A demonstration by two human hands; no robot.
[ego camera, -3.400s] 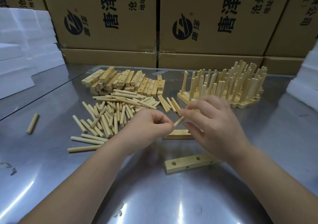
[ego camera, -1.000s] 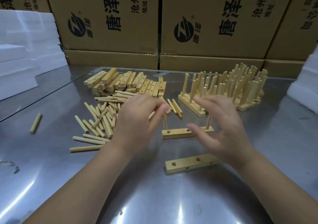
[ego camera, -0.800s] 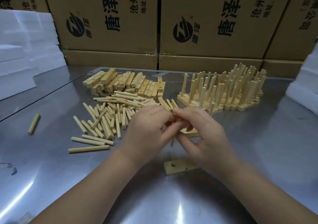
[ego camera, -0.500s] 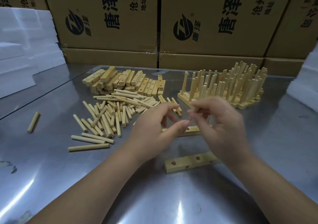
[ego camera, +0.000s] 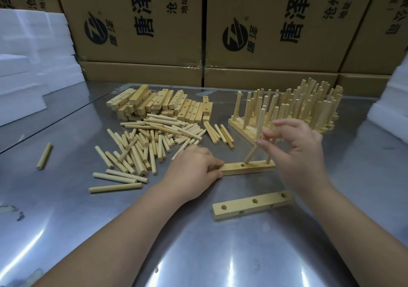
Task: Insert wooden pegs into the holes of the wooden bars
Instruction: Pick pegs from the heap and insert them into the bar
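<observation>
A wooden bar (ego camera: 249,168) lies flat on the metal table in front of me. My left hand (ego camera: 195,165) grips its left end with curled fingers. My right hand (ego camera: 295,152) pinches a wooden peg (ego camera: 250,155) that leans with its lower tip just above the bar's middle hole. Another peg (ego camera: 269,157) stands upright in the hole at the bar's right end, partly behind my right fingers. A second bar (ego camera: 251,205) with three empty holes on top lies nearer to me.
Loose pegs (ego camera: 143,145) are heaped left of the bar, and a stack of empty bars (ego camera: 161,105) lies behind them. Finished bars with standing pegs (ego camera: 298,108) crowd the back right. One stray peg (ego camera: 44,155) lies far left. Cardboard boxes (ego camera: 265,21) wall the back.
My hands have parted. The left hand dropped to the bar's left end and grips it. The right hand carried a peg down toward the bar's middle hole.
</observation>
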